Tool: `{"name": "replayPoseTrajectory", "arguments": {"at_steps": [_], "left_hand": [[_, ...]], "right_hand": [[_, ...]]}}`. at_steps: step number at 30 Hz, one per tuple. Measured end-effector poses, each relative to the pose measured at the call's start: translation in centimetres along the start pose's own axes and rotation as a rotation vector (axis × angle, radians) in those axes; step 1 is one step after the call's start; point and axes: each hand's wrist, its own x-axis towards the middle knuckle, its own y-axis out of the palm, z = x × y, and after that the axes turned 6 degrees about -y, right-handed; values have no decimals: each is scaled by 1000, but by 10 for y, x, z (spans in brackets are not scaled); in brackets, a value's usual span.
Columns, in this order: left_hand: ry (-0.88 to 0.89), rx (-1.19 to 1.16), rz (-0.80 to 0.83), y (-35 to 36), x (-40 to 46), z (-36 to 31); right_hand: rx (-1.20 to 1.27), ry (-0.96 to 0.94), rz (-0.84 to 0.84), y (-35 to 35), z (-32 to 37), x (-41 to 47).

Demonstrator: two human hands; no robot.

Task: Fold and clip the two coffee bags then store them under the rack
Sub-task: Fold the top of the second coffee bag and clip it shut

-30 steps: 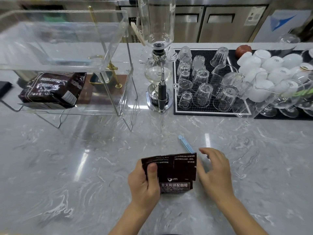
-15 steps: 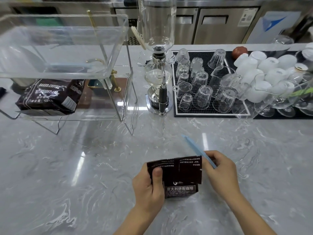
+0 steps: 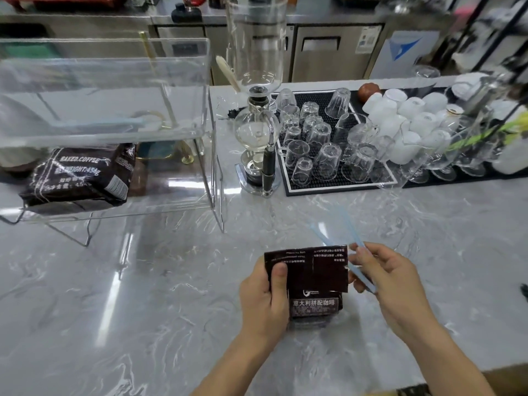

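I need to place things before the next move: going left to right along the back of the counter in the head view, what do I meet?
Coffee bag under the rack → clear rack → glass coffee brewer → black mat of upturned glasses → white cups.

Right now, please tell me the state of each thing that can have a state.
Coffee bag in hand: top folded over, not clipped.
Blue clip: open, blurred.
Left hand: grips the fold.
Right hand: pinches the clip.
Second coffee bag: lying under the rack.
Glasses: upside down.
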Motion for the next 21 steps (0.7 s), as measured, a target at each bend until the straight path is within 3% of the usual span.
{"name": "replayPoseTrajectory", "arguments": {"at_steps": [15,21], "left_hand": [[3,0,-64,5,-2,-5],[8,-56,-101,13,-4,-13]], "right_hand": [[101,-102,54,-29,35,17],[172,-34,207,-32,47,24]]}}
